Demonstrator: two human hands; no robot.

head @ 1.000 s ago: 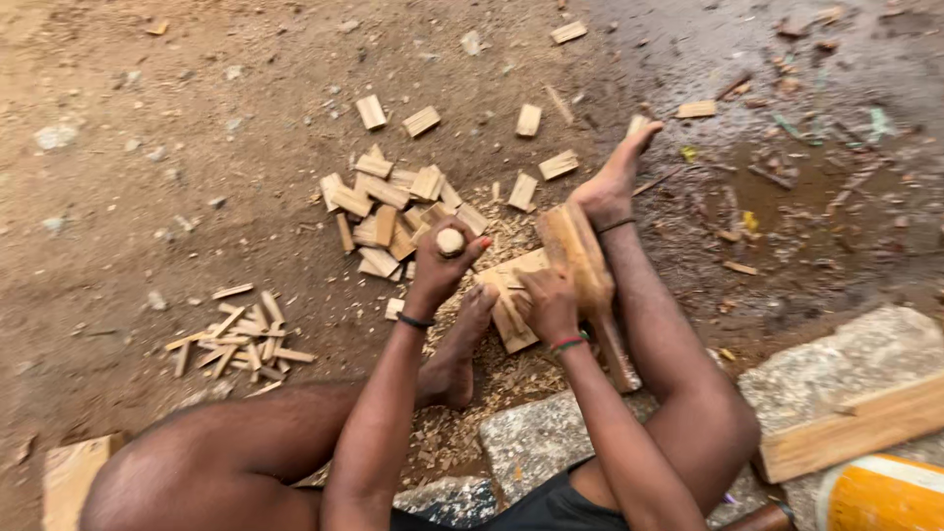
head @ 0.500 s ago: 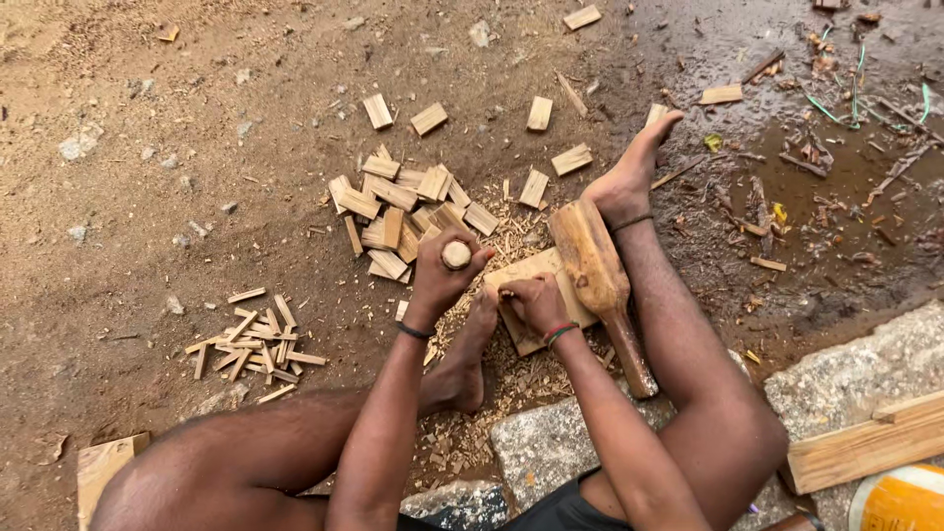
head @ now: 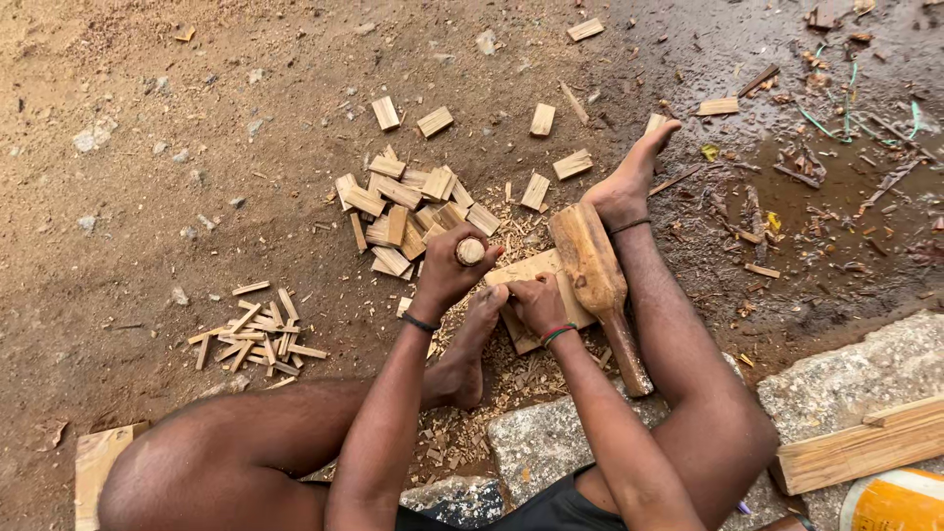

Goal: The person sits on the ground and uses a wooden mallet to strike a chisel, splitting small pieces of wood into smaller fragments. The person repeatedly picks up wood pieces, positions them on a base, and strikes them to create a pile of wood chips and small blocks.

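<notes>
Gripping a round wooden handle (head: 470,252) whose cut end points up at the camera, the left hand (head: 447,278) is wrapped tight around it, all fingers folded, a dark band on its wrist. Just to its right, the right hand (head: 538,303) is curled down onto a flat wooden block (head: 536,270) that lies on the dirt ground (head: 147,197); its grip is closed over something small against the block, but what it pinches cannot be made out. A red and green band circles that wrist. The two hands sit nearly touching, right above the toes of the left foot (head: 470,344), which is tucked in under the left forearm.

A heavy wooden mallet (head: 595,285) lies across the right edge of the block, its broad head toward the right foot (head: 629,177) and its thin handle running back along the right shin. Fine chips and shavings (head: 511,374) are scattered around the block and the left foot.

Beyond the hands is a loose heap of short cut wood pieces (head: 408,211), with a few single pieces strewn farther out. Well off to the left lies a separate little pile of thin sticks (head: 254,334). Near the person's hips are two rough stone slabs (head: 536,447); on the right one rests a wooden plank (head: 865,442), with a yellow container (head: 900,501) at the corner. The ground at upper right is dark and wet, littered with scraps.
</notes>
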